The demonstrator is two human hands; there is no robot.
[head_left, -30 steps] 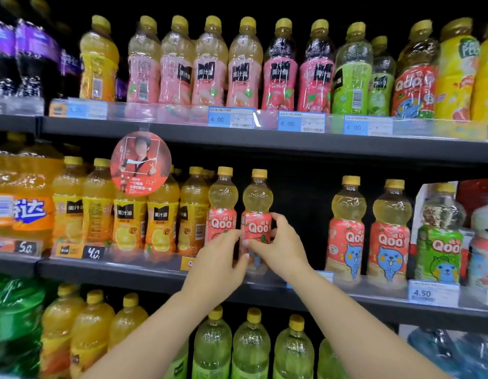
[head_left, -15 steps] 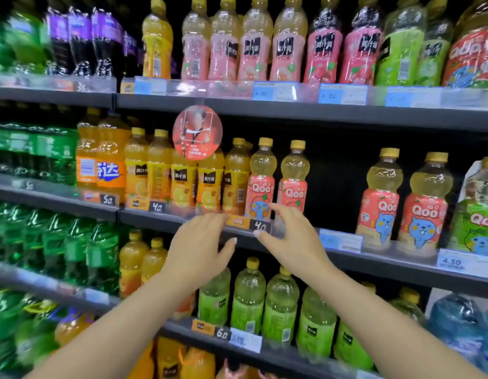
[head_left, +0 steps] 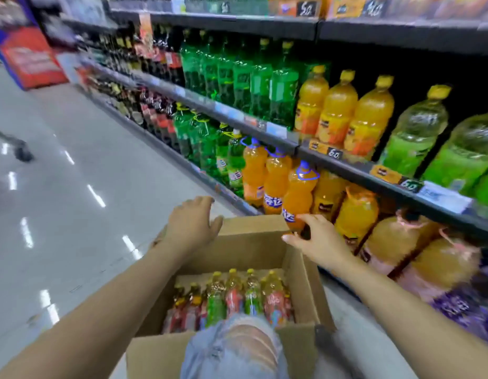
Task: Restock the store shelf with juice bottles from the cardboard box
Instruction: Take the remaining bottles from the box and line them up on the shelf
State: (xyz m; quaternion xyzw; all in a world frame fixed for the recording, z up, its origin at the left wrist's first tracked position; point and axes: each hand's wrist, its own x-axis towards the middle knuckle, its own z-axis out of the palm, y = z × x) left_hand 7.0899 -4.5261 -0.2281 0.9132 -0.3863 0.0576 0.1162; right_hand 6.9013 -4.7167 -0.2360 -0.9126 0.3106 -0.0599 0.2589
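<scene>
Both hands over open cardboard box point(head_left: 300, 272), juice bottles inside.

L hand point(head_left: 192, 224) spread, fingers relaxed, above box's far-left flap, holding nothing. R hand point(head_left: 316, 242) also spread w/ fingers loose, at far-right flap, just in front of an orange soda bottle point(head_left: 299, 198) on the bottom shelf point(head_left: 237, 203) (touching or not: can't tell, frame blurred). Juice bottles point(head_left: 237, 296) stand upright in rows at box bottom, yellow caps, red & green labels. Box sits on floor point(head_left: 73, 187) beside shelf, denim-clad knee point(head_left: 234, 348) at near edge.

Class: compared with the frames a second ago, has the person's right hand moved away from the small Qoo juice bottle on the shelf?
Yes. The right hand has come down from the shelf and now hovers open over the brown cardboard box of small juice bottles.
</scene>
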